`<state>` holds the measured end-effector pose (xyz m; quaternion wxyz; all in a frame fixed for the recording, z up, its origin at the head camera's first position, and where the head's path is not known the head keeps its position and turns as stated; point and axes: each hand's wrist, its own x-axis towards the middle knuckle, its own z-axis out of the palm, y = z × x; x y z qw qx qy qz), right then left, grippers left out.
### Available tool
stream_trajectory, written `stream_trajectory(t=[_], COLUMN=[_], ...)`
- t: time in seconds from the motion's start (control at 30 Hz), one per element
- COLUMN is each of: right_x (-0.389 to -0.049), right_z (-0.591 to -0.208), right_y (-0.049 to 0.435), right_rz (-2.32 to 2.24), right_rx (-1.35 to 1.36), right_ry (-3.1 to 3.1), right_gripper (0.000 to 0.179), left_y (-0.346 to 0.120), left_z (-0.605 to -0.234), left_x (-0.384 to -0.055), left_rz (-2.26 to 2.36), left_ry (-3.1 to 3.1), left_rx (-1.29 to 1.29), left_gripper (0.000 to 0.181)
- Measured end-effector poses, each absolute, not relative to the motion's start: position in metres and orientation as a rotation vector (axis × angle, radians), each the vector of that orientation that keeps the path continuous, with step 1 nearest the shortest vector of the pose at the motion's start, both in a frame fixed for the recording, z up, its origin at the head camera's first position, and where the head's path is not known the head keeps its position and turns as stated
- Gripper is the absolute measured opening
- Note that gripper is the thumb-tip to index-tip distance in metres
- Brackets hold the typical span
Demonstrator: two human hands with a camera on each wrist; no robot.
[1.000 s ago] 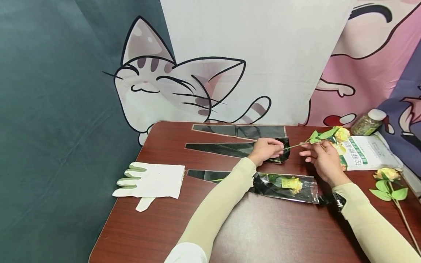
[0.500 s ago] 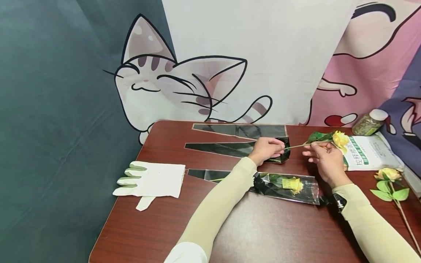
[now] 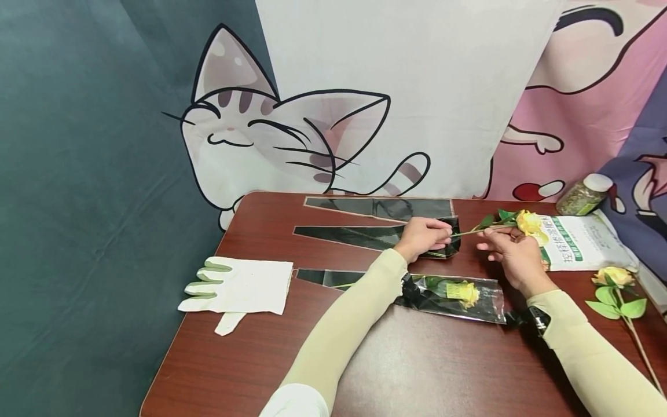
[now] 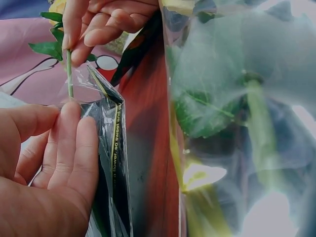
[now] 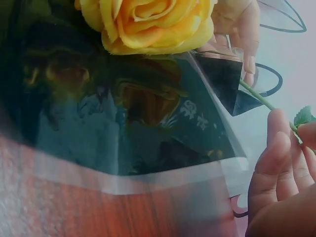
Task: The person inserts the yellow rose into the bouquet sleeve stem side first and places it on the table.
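My right hand point(image 3: 513, 255) pinches the green stem point(image 5: 261, 100) of an artificial yellow rose point(image 3: 528, 223) between thumb and fingers, just below its leaves point(image 4: 47, 48). The stem slants left into the mouth of a tapered black-and-clear flower sleeve point(image 3: 354, 236). My left hand point(image 3: 423, 238) grips that mouth, its thumb and fingertips meeting where the stem passes in. Printed lettering runs down the sleeve's edge in the left wrist view. Nearer me lies a second sleeve point(image 3: 490, 295) with a yellow rose point(image 3: 471, 295) inside, partly under my left forearm.
Another flat sleeve point(image 3: 417, 208) lies at the table's back edge. A white glove point(image 3: 255, 286) is at the left. On the right are a printed white bag point(image 3: 599, 246), a jar with a white lid point(image 3: 583, 194) and a loose yellow rose point(image 3: 615, 277) with its long stem.
The rose head has moved left and slightly down, toward the sleeve mouth, and its leaves have turned. More of its stem is inside. My left hand has stayed in place.
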<state>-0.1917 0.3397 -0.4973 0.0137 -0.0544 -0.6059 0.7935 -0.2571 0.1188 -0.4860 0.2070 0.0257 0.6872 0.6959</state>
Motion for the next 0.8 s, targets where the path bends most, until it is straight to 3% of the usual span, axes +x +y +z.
stream_trajectory(t=[0.47, 0.63, 0.8], right_x=[-0.1937, -0.1902, -0.1878], right_z=[-0.498, -0.4966, -0.4981], right_y=[0.3401, 0.343, 0.3481], right_rz=[2.647, 2.793, 2.931], right_rx=[-0.18, -0.039, 0.265], right_ry=[-1.838, -1.728, -1.503], right_gripper=[0.016, 0.018, 0.038], left_y=[0.1237, 0.1221, 0.1196], left_z=[-0.4835, -0.4827, -0.4813], left_x=[-0.2568, -0.2571, -0.2574], left_rz=[1.953, 1.966, 1.961], left_ry=[1.902, 1.901, 1.908], left_rx=[0.088, 0.084, 0.072], left_gripper=[0.01, 0.012, 0.013])
